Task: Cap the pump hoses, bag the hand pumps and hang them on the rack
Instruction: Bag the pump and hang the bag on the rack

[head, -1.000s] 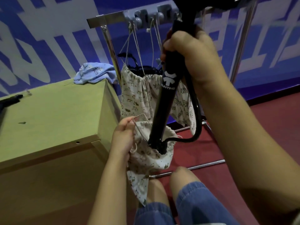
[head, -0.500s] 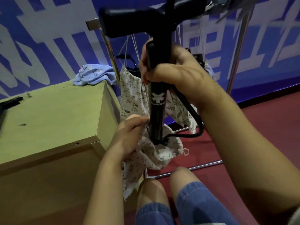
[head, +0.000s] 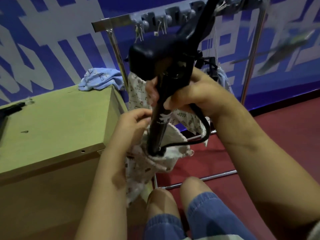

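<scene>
The rack [head: 117, 54] stands far behind, bagged pumps already hanging there. Right of the counter [head: 57, 122], the hand pump [head: 160, 123] stands foot-down in the drawstring bag [head: 161, 160]. The right hand [head: 194, 94] is wrapped around its barrel; the left hand [head: 131, 123] pinches the bag's rim. The hose [head: 202, 129] loops outside and could snag the mouth, or the rim could slip free.

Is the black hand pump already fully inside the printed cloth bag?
No: only the black hand pump's lower end sits in the printed cloth bag; its handle sticks out above.
</scene>
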